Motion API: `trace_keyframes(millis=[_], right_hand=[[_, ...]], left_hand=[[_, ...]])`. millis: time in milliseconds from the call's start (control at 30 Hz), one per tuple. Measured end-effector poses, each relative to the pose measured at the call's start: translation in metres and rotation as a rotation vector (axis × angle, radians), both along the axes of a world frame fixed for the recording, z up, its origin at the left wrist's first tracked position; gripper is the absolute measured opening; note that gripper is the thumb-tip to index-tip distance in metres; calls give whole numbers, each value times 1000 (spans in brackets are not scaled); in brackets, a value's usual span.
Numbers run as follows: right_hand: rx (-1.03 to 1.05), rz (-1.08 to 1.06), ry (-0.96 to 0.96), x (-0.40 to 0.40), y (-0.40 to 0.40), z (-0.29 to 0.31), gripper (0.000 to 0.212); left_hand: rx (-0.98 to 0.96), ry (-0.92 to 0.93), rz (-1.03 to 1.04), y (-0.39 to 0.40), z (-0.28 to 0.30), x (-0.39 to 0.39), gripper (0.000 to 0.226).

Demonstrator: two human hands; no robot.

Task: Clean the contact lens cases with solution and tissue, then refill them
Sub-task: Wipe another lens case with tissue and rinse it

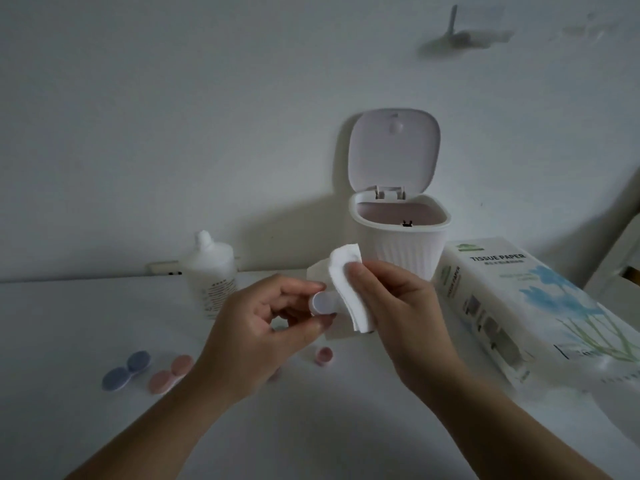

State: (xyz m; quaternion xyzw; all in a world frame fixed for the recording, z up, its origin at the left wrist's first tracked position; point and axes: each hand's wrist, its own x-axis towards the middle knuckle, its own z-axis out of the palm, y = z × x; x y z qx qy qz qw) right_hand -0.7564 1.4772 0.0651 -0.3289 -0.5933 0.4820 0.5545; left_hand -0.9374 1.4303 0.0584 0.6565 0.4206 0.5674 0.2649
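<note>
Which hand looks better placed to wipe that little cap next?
Probably the right hand: it already holds the folded tissue against the small cap, which the left hand pinches.

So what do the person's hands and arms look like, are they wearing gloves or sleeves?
No gloves and no sleeves in view: the left hand and the right hand are bare, and both forearms are uncovered down to the frame's bottom edge. No rings, watch or bracelets show. The picture is dim and slightly blurred.

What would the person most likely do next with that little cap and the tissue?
Probably press the folded tissue into the small white cap and wipe it: the left hand pinches the cap facing the tissue, which the right hand holds beside it.
</note>
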Motion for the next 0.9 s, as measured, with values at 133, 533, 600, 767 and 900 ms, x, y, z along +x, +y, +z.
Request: trace_keyframes(millis=[133, 533, 600, 767, 900], right_hand=[[-32, 137, -57, -2, 0, -5, 31], [-239, 362, -99, 6, 7, -26, 36], [-251, 347, -137, 7, 8, -29, 40], [-227, 408, -224, 11, 8, -25, 37], [-196, 469, -314, 12, 8, -28, 39]], left_hand=[[-54, -75, -17, 0, -12, -2, 25], [-77, 53, 106, 4, -20, -8, 28], [-57, 117, 131, 4, -21, -8, 25], [-20, 282, 148, 5, -18, -10, 22], [19, 342, 91, 7, -19, -15, 23]])
